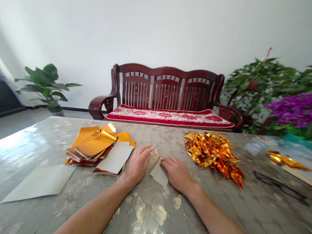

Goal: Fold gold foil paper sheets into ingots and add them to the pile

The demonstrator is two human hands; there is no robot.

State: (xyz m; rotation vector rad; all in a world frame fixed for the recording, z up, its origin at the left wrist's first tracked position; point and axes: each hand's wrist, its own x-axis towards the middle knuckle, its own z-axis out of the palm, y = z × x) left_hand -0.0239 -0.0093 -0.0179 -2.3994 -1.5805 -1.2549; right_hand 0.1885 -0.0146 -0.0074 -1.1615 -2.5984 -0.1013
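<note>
A small folded sheet of gold foil paper (pixel 155 168) lies on the table between my hands, its white backing showing. My left hand (pixel 139 163) rests flat with its fingertips by the sheet's gold upper part. My right hand (pixel 176 174) lies flat against the sheet's right side. Left of my left hand is a loose stack of gold foil sheets (pixel 93 145), topped by a white-backed sheet (pixel 116 159). A heap of folded gold foil pieces (pixel 212 154) lies right of my right hand.
A large white-backed sheet (pixel 38 183) lies at the table's left front. Black eyeglasses (pixel 281 186) and a gold foil strip (pixel 287 161) lie at the right. Beyond the table's far edge stand a dark red wooden bench (pixel 167 93) and potted plants (pixel 46 86).
</note>
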